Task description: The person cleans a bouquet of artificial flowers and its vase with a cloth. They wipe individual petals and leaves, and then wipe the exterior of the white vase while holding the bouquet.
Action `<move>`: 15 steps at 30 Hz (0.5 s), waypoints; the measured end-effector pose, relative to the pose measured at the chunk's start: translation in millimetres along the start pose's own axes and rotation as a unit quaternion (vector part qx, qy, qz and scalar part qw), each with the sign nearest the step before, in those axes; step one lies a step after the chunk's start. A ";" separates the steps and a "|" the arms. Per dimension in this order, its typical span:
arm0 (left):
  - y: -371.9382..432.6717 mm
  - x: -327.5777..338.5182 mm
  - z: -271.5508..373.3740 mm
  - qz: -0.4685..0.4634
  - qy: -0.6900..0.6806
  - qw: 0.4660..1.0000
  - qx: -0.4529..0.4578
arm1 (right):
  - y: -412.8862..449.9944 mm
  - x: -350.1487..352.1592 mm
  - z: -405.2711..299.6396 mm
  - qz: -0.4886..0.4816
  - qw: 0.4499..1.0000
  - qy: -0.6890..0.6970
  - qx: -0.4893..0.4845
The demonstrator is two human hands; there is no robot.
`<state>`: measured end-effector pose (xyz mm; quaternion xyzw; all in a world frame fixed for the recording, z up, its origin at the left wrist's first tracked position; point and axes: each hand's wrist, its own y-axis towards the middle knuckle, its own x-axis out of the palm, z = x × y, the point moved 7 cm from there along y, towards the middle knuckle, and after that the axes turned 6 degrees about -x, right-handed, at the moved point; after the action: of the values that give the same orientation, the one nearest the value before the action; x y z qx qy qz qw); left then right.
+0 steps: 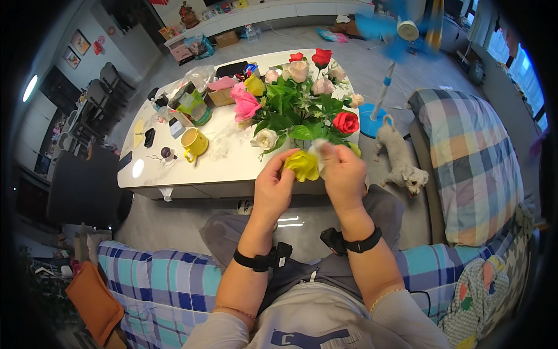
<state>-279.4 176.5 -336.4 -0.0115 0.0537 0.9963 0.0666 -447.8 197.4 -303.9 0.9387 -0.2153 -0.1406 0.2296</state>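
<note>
A yellow artificial rose point(301, 165) is pinched between the thumb and fingers of my left hand point(273, 179), in front of the table's near edge. My right hand point(345, 172) grips a white tissue or cloth point(320, 152), blurred by motion, against the flower's right side. Just beyond both hands stands a bouquet of artificial flowers point(301, 100) in red, pink, white and yellow with green leaves. The rose's stem is hidden, and the bouquet's vase is mostly covered by leaves and my hands.
On the white oval coffee table point(226, 161) stand a yellow mug point(194, 143), a green-labelled jar point(199, 110) and a tissue box point(221, 94). A blue fan point(387, 83) and a white dog point(396, 152) are to the right. Plaid-covered sofa seats point(174, 279) lie around me.
</note>
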 end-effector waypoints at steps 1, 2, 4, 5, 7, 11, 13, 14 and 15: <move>1.1 -0.3 3.0 0.000 0.001 1.000 0.002 | -0.5 -6.0 7.6 0.028 0.996 0.051 0.064; 2.5 -2.3 2.0 0.007 -0.060 0.998 -0.021 | -6.4 -2.7 26.0 0.020 0.981 0.175 0.078; 2.5 -4.5 2.8 0.010 -0.118 0.991 -0.060 | -17.8 -5.7 15.4 0.011 0.981 0.185 0.056; 3.0 -3.9 1.1 0.010 -0.117 0.991 -0.060 | -23.5 -6.7 9.6 0.003 0.981 0.193 0.035; 1.6 -2.7 -5.8 0.005 -0.123 0.991 -0.056 | -32.1 2.4 -13.3 -0.061 0.993 0.092 -0.046; -3.0 1.2 -15.5 0.023 -0.126 0.991 -0.042 | -31.6 12.5 -15.3 -0.014 0.986 -0.038 -0.163; -5.0 7.3 -16.2 -0.018 -0.101 0.993 -0.059 | -22.5 8.7 -7.8 0.000 0.985 -0.044 -0.167; -5.1 9.3 -16.8 -0.029 -0.078 0.995 -0.062 | -17.1 6.1 -4.5 0.003 0.984 -0.085 -0.154; -4.7 9.0 -15.5 -0.029 -0.077 0.995 -0.062 | -12.7 4.0 -4.0 0.006 0.982 -0.125 -0.140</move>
<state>-287.4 180.6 -352.5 0.0594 -0.0136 0.9933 0.0984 -438.5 207.2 -307.4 0.8709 -0.2258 -0.2844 0.3311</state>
